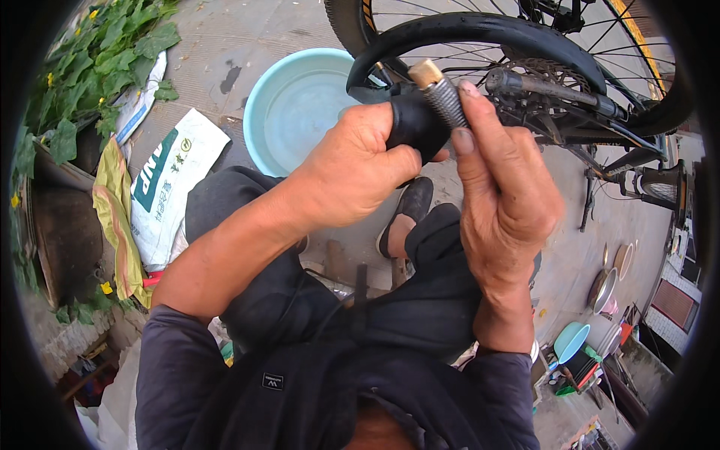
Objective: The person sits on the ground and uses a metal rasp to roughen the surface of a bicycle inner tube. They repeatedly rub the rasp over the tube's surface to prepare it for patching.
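A black rubber inner tube (489,28) loops down from the bicycle. My left hand (337,169) is closed around a stretch of it, with the dark rubber (421,129) pulled over the fingers. Between the thumb and fingers of my right hand (514,191) is a small tool with a ridged metal body (445,103) and a tan block-like end (426,73). The tool is close to the held rubber; whether they touch I cannot tell. Behind my left hand stands a light blue basin (257,94) with water in it.
A bicycle wheel (341,26) with a brake disc and frame parts is at the upper right. White and yellow sacks (180,187) lie at the left beside leafy plants (90,71). Bowls and a blue basin (572,341) sit at the lower right. My shoe (416,204) is below the hands.
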The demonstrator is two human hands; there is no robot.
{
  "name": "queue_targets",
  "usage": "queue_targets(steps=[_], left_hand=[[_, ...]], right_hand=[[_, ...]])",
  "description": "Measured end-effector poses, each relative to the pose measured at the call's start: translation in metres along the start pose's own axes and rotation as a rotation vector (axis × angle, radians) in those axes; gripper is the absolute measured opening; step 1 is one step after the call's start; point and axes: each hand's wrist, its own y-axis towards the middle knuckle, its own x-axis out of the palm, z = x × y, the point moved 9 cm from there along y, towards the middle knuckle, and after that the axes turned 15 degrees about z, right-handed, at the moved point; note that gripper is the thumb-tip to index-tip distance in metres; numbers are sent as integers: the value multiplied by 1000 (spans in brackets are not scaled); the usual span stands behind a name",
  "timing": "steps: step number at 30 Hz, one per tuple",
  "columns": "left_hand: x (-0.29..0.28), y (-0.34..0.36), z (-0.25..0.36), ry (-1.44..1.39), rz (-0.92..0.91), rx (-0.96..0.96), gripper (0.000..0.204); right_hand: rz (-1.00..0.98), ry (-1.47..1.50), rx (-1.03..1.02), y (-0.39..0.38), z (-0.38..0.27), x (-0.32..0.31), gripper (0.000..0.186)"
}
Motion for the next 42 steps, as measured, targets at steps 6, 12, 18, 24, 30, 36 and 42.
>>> queue_targets(steps=[6, 12, 18, 24, 30, 36, 42], left_hand=[[0, 3, 7, -208, 65, 67, 46], [-2, 1, 9, -12, 75, 94, 48], [9, 1, 5, -1, 2, 154, 49], [6, 8, 11, -25, 12, 250, 54], [8, 8, 7, 50, 25, 254, 56], [4, 10, 10, -91, 68, 240, 55], [11, 9, 10, -95, 20, 222, 55]], right_hand=[[-43, -19, 82, -12, 12, -5, 36], [-79, 285, 528, -13, 30, 11, 39], [-126, 231, 412, -6, 13, 17, 39], [-128, 108, 175, -16, 3, 11, 36], [-39, 174, 290, -2, 10, 8, 38], [-122, 77, 182, -16, 5, 8, 39], [-55, 157, 178, -2, 0, 18, 39]])
